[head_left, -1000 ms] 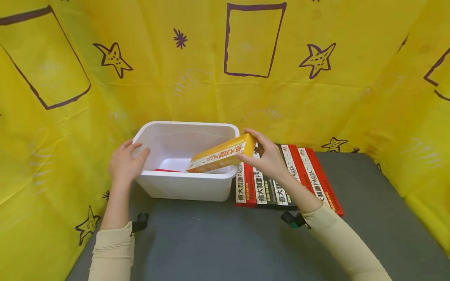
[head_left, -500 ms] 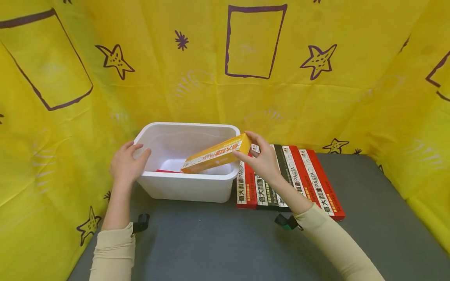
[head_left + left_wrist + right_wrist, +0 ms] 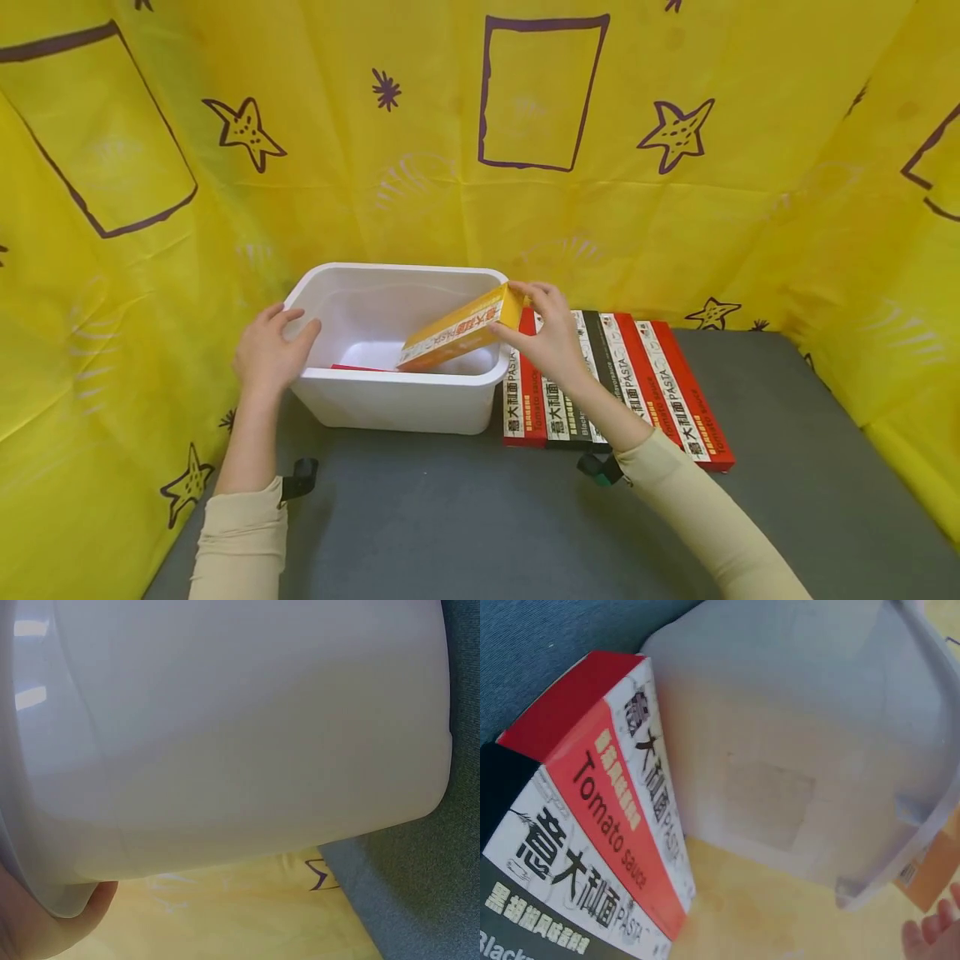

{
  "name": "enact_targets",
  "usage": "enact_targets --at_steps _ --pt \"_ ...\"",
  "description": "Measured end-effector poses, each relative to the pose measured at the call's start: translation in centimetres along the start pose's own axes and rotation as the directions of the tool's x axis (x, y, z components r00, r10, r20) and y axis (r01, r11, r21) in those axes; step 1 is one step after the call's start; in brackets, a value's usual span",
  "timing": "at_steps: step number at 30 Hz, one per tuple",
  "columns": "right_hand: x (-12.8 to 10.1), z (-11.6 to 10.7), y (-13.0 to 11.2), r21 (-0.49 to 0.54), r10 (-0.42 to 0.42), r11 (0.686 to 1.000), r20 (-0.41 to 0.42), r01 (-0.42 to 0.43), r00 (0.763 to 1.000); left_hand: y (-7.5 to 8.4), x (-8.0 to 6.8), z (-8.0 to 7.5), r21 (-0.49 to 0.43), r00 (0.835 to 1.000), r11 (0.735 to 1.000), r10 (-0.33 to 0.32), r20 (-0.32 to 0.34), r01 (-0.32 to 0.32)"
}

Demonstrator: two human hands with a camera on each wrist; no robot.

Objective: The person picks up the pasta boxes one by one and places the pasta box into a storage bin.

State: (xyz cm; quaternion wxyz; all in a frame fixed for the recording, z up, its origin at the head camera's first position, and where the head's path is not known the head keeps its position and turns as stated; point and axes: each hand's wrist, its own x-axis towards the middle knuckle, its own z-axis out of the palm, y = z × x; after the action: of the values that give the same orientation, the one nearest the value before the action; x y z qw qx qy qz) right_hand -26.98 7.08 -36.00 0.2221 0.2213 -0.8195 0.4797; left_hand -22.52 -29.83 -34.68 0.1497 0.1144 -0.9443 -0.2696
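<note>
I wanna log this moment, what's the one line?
left hand: grips white bin; right hand: holds yellow box, tilted, lower end inside bin; beside bin: red and black boxes

Yellow box (image 3: pixel 456 330) obstructs the bin (image 3: pixel 390 405) except at left.

1.0 s ago to now: my right hand (image 3: pixel 551 342) shifted left, bringing upper end of yellow box (image 3: pixel 453 335) further in over white bin (image 3: pixel 397 406). Box tilt steeper; lower end went left, then back right. My right sleeve (image 3: pixel 701 500) also shifted left, baring more of rightmost red box (image 3: pixel 699 408).
</note>
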Motion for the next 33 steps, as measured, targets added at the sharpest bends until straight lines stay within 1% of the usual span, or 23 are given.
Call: enact_targets --at_steps 3,5,6,8,10,12,13,15,18,22,25,27,30,33 --pt "-0.2 0.3 0.2 0.004 -0.066 0.998 -0.021 0.066 0.998 -0.1 0.0 0.0 0.006 1.000 1.000 -0.003 0.003 0.003" --pt "-0.1 0.4 0.3 -0.007 -0.085 0.996 0.009 0.085 0.996 -0.2 0.1 0.0 0.007 1.000 1.000 -0.003 0.002 0.003" --pt "0.0 0.4 0.3 -0.017 -0.089 0.996 0.039 0.090 0.995 -0.2 0.1 0.1 0.006 1.000 1.000 -0.002 0.001 0.002" --pt "0.0 0.3 0.4 -0.039 -0.070 0.996 0.112 0.074 0.991 -0.2 0.1 0.1 0.004 1.000 1.000 -0.001 -0.001 0.001" --pt "0.0 0.3 0.5 -0.058 -0.047 0.997 0.188 0.059 0.981 -0.3 0.1 0.1 0.004 1.000 1.000 0.001 -0.003 -0.001" --pt "-0.1 0.3 0.7 -0.075 -0.033 0.996 0.238 0.052 0.971 -0.3 0.1 0.1 0.002 1.000 1.000 -0.001 -0.003 0.001" --pt "-0.2 0.2 0.8 -0.080 -0.026 0.996 0.249 0.048 0.968 -0.3 0.1 0.1 0.004 1.000 1.000 -0.002 -0.001 0.002" --pt "-0.5 0.1 1.1 -0.084 -0.032 0.995 0.243 0.053 0.969 -0.3 0.0 0.1 0.007 1.000 1.000 -0.003 0.001 0.003" --pt "-1.0 -0.2 1.4 -0.073 -0.042 0.996 0.205 0.058 0.978 -0.2 0.0 0.0 0.006 1.000 1.000 -0.004 0.002 0.004" --pt "-2.1 -1.3 2.0 -0.046 -0.023 0.998 0.181 0.032 0.983 0.0 0.0 0.0 0.000 1.000 1.000 -0.002 0.001 0.002" --pt "-3.3 -2.4 2.6 -0.041 0.025 0.999 0.177 -0.017 0.984 0.0 -0.1 -0.1 0.006 1.000 1.000 -0.002 0.006 0.002" --pt "-4.1 -3.2 3.0 -0.046 0.071 0.997 0.174 -0.064 0.982 0.0 -0.1 -0.1 0.008 1.000 1.000 -0.002 0.008 0.002" --pt "-5.2 -4.2 3.5 -0.041 0.138 0.990 0.172 -0.133 0.975 0.0 -0.1 0.0 0.007 1.000 1.000 0.000 0.008 0.000" --pt "-6.3 -5.3 3.8 -0.034 0.200 0.980 0.182 -0.197 0.963 -0.1 0.1 0.1 0.002 1.000 1.000 0.000 0.008 0.000"
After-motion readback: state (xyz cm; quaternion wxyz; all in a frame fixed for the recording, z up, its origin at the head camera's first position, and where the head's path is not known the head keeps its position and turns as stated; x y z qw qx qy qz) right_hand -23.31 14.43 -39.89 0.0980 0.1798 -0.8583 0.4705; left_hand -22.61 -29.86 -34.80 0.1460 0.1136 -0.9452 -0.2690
